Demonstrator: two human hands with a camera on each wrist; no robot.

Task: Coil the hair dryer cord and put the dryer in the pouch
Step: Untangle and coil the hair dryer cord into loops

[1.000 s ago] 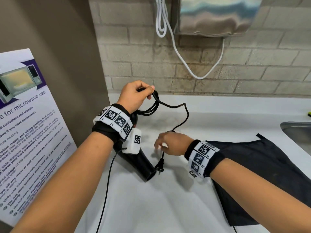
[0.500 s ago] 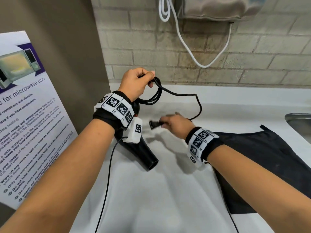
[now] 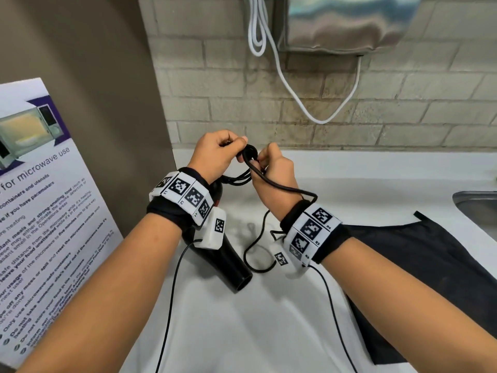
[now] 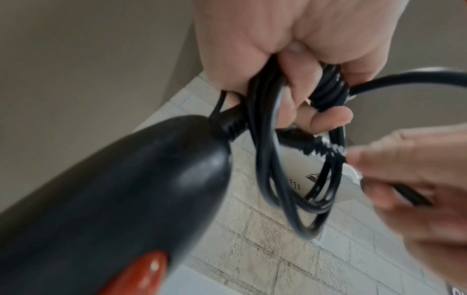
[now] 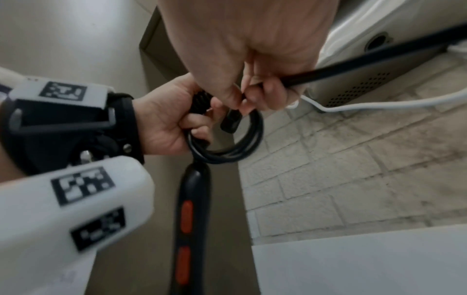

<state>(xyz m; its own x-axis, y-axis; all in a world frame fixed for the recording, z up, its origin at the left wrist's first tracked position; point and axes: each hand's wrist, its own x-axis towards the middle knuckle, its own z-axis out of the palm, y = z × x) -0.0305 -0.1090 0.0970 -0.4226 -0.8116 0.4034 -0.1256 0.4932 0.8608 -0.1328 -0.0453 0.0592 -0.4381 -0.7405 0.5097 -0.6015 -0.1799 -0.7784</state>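
The right hand point(image 3: 271, 170) had come up from the bench point(image 3: 242, 332), its grip pinching the cord point(image 3: 282, 187) beside the left hand point(image 3: 215, 154), whose grip clutched the coil above the dryer point(image 3: 228, 265); coiling looked nearly done, pouch point(image 3: 430, 265) waiting alongside.

Bare forearms; black wristbands point(image 3: 172, 214) bearing white checkered-marker blocks point(image 3: 312, 227).
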